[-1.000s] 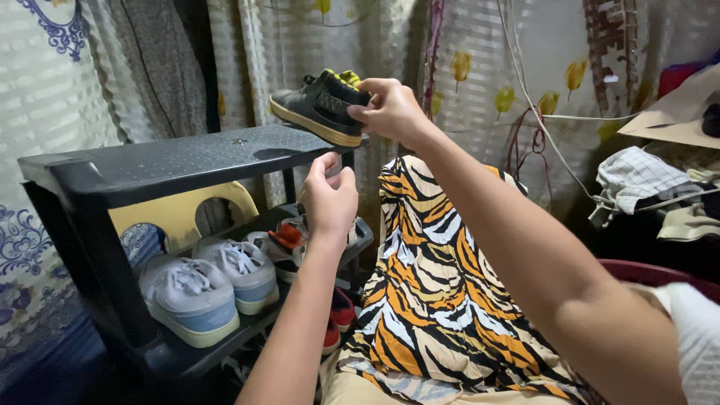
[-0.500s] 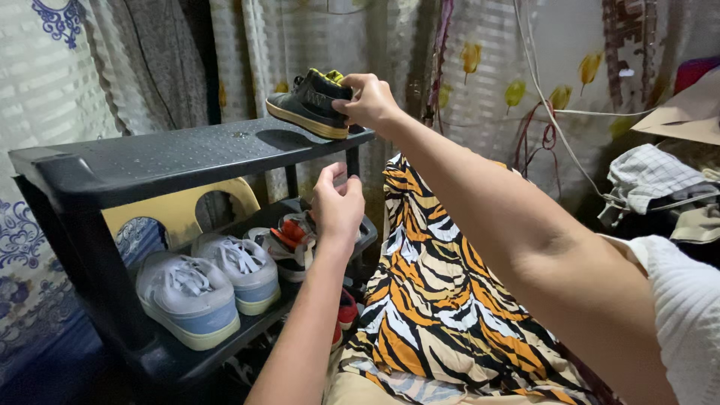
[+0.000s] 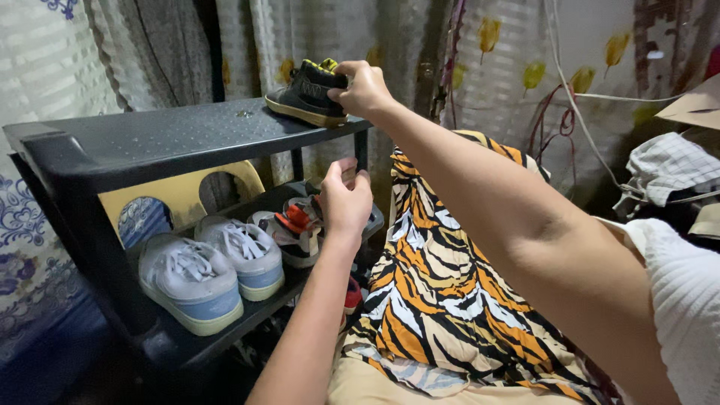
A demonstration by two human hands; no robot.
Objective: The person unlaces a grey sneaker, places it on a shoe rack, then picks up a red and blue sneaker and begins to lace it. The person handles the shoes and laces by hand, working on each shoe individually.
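My right hand (image 3: 363, 88) grips the heel of a small black shoe (image 3: 304, 94) with a tan sole and yellow lining. The shoe rests on the right end of the top shelf of a black plastic shoe rack (image 3: 150, 142). My left hand (image 3: 345, 199) hovers lower, in front of the middle shelf, fingers loosely curled and holding nothing. Just behind it lies a white shoe with orange trim (image 3: 294, 229).
A pair of white-and-blue sneakers (image 3: 210, 270) sits on the middle shelf. A red shoe (image 3: 352, 294) shows on the shelf below. Tiger-striped cloth (image 3: 442, 277) covers my lap. Curtains (image 3: 300, 37) hang behind the rack; clothes (image 3: 667, 172) pile up at right.
My right hand has lowered the black shoe from above the rack onto the top shelf. My left hand has stayed by the middle shelf.
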